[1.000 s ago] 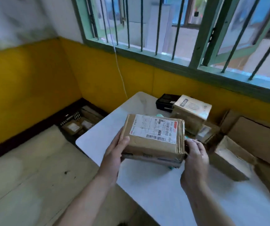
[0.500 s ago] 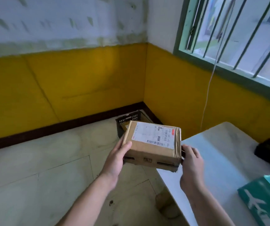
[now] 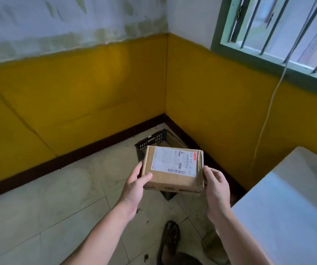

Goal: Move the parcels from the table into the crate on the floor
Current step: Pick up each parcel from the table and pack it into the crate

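From the head view I see both forearms stretched forward and down, bare to the elbow, meeting on a brown cardboard parcel (image 3: 173, 172) held in the air over the floor. The left hand (image 3: 134, 185) grips the parcel's left edge, thumb laid across the top face near the corner and the fingers tucked under or behind the side, where I cannot see them. The right hand (image 3: 216, 189) clasps the right edge, its back turned toward me and its fingers curled against the taped side. The parcel sits roughly level, tipped slightly toward me, its white shipping label (image 3: 174, 164) facing up. Directly beyond and below it, in the corner where the two yellow walls meet, stands the black crate (image 3: 152, 141); the parcel hides most of it, so only the perforated far-left wall and a strip of something brown inside show. The parcel is not touching the crate as far as I can tell. The white table (image 3: 295, 203) fills the lower right, just beside the right forearm. A sandalled foot (image 3: 170, 238) stands on the tiled floor between the arms.
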Motion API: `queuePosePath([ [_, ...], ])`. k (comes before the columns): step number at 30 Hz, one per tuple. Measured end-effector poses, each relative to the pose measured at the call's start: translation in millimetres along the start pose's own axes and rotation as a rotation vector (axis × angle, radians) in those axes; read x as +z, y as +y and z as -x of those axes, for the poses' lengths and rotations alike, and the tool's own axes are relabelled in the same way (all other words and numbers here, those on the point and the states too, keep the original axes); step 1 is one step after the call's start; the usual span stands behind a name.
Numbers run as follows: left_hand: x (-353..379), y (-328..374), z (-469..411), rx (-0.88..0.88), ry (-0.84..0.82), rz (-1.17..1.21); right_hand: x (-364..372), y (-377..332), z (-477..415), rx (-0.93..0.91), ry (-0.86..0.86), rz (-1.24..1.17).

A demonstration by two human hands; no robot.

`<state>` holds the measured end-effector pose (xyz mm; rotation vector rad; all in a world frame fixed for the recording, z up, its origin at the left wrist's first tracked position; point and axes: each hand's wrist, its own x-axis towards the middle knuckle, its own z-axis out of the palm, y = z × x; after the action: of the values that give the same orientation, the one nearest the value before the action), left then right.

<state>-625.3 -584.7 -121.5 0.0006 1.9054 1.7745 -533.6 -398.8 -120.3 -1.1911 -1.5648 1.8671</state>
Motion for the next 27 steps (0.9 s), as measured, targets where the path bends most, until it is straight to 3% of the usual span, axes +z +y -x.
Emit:
queuePosePath([
  [7, -4.3, -4.6, -151.6, -0.033, -0.042, -0.226, 64.8, 27.4, -103.9, 0.071, 0.066, 0.001],
  [16, 4.5, -13.9, -307.7, -0.274, -0.115, -0.416, 127.9, 55.3, -220.8, 0.259, 0.127, 0.084],
  [27, 14.1, -68.0, -456.2, -0.472, -0.37, -0.497, 192.6, 123.4, -293.8, 0.581, 0.317, 0.068],
])
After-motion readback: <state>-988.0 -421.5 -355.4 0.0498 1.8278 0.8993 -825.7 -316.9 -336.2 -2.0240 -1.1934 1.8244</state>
